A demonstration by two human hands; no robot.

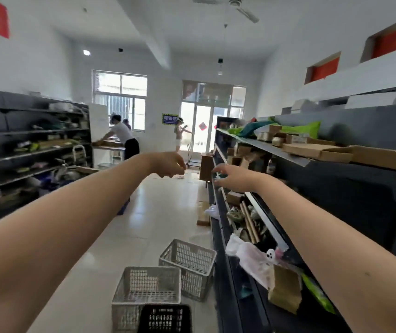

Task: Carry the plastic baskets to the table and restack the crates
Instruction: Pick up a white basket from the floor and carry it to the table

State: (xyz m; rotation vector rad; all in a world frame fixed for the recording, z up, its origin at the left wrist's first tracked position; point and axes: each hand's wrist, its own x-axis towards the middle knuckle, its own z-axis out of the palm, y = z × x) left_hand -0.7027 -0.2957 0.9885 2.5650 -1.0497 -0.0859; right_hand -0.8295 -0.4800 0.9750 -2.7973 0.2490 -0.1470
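Note:
Two grey plastic baskets stand on the floor below my arms: one [147,294] near the bottom middle, another [188,267] just behind and right of it, beside the shelf base. A black basket [165,319] sits at the bottom edge, in front of the nearer grey one. Both my arms stretch forward at chest height, well above the baskets. My left hand [169,164] hangs with fingers curled down and holds nothing. My right hand [231,176] has its fingers spread and is empty, close to the shelf edge.
A dark shelf unit [300,164] full of cardboard boxes and bags runs along the right. Another shelf unit [31,145] lines the left wall. Two people stand at the far end, one bent over a table [110,147]. Cardboard pieces [203,212] lie on the tiled aisle.

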